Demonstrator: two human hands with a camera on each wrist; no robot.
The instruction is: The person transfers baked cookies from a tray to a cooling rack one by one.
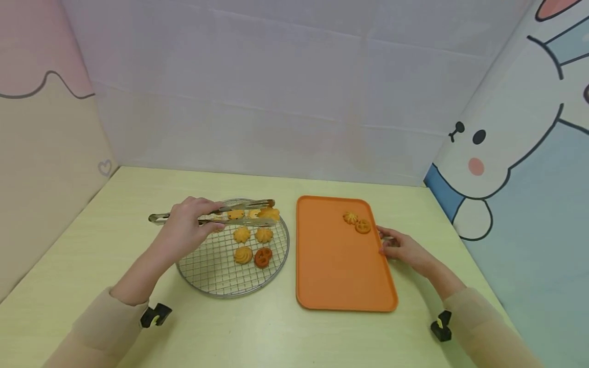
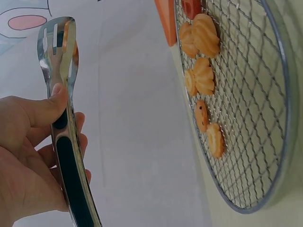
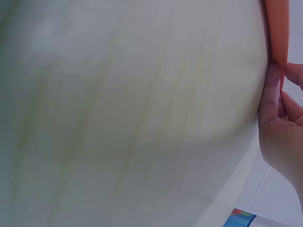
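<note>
Holding metal tongs [image 1: 213, 213] over a round wire rack [image 1: 216, 273], left hand [image 1: 186, 227] curled round the handles, thumb on top. Caught between the slotted tong tips: one flower-shaped cookie [image 1: 269, 213], lifted clear of the rack at its far right edge; seen only as an orange sliver through the slots in the left wrist view. Right hand [image 1: 402, 249] set against the right rim of an orange tray [image 1: 340, 271], fingertips loosely bent and touching that rim; thumb and fingers pinched on the thin edge in the right wrist view, as far as could be made out.

Judged part-way through a transfer from rack to tray: two cookies already down in the tray's far right corner, a pale piped one [image 1: 350, 217] and a darker pretzel-like one [image 1: 363, 226], touching each other. Left on the rack: about six, among them a red-brown one [image 1: 263, 257] at the near right, plus the one in the tongs.

Exact rack count uncertain, the far row partly masked by the tongs. Right wrist view mostly blurred tabletop [image 3: 132, 113], tray contents cut off. Tong tips' grip on the cookie too small to judge.
</note>
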